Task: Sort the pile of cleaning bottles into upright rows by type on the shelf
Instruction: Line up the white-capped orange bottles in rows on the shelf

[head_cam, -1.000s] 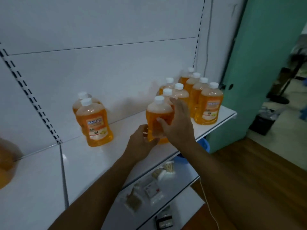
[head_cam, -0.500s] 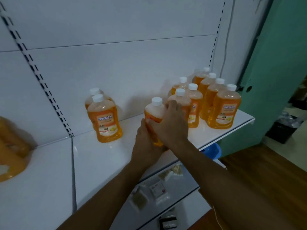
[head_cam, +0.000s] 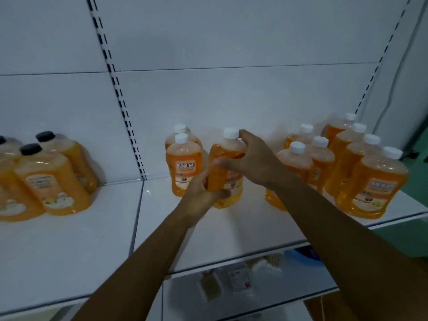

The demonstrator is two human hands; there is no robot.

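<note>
Both hands have shifted the white-capped orange plastic bottle [head_cam: 228,167] leftward along the white metal shelf [head_cam: 231,232], now just beside the far pair of matching bottles [head_cam: 184,163]. Left hand [head_cam: 201,193] grips its base, right hand [head_cam: 251,158] wraps its shoulder. Black-capped orange bottles [head_cam: 49,174] came into view far left, partly cut off; labels blurry.
</note>
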